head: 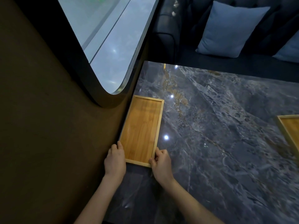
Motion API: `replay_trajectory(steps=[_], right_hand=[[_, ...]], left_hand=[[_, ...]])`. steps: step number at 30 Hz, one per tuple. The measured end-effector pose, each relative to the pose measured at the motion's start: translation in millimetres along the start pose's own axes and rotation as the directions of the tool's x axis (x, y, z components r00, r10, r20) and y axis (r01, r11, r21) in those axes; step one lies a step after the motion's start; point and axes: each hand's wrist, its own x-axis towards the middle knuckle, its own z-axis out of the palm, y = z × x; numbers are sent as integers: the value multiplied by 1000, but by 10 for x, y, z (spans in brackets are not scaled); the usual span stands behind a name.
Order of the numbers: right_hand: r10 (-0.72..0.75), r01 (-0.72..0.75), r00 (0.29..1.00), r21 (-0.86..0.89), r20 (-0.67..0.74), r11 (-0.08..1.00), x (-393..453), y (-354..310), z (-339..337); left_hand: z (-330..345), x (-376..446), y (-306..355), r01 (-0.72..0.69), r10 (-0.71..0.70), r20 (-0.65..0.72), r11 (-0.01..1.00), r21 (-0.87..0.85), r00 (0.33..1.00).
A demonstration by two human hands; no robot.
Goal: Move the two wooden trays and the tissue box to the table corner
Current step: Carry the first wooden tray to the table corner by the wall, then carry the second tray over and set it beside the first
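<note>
A long wooden tray [142, 130] lies flat on the grey marble table [218, 143], pressed along the table's left edge beside the wall. My left hand [115, 159] grips its near left corner, thumb over the rim. My right hand [160, 160] pinches its near right corner. A second wooden tray [290, 133] lies at the right edge of the view, partly cut off. No tissue box is in view.
A brown wall [48, 126] with a rounded window [106, 42] runs along the table's left side. Beyond the far edge stands a dark sofa [168, 34] with a blue cushion [229, 29].
</note>
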Motion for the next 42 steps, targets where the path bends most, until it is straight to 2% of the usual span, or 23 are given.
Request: replay_trajectory(steps=[8, 13, 17, 20, 24, 28, 30, 33, 37, 42], right_hand=[[-27, 27, 1000, -16, 9, 999, -18, -10, -14], [-33, 67, 987, -219, 156, 973, 12, -46, -176], [-107, 206, 969, -496, 221, 843, 69, 7, -485], [-174, 255, 965, -558, 195, 790, 83, 172, -816], [-123, 206, 975, -555, 184, 806, 52, 375, -1407], [-118, 132, 991, -524, 60, 842, -107, 728, -2120], [-115, 92, 993, -531, -11, 843, -212, 967, -2462], [-81, 17, 992, -537, -94, 844, -388, 1329, -2952], [-39, -103, 969, -543, -244, 833, -604, 1879, -3527], [58, -278, 912, -506, -407, 816, -809, 2611, -4090]], left_hand=[[-29, -1, 5, -48, 47, 11, 997, 62, 999], [-180, 58, 58, -56, 46, 71, 987, 153, 996], [-332, 94, 255, -76, 71, 45, 988, 135, 996], [-393, 75, 516, -139, 139, 14, 986, 88, 990], [-397, -33, 971, -246, 249, -59, 968, 54, 967], [-304, -144, 1571, -404, 407, -71, 913, 53, 911], [-232, -178, 1899, -503, 507, -99, 862, 64, 856], [-87, -288, 2410, -628, 638, -58, 768, 123, 768], [253, -556, 3146, -722, 727, -37, 685, 99, 685], [670, -1023, 4020, -802, 802, 53, 588, 102, 595]])
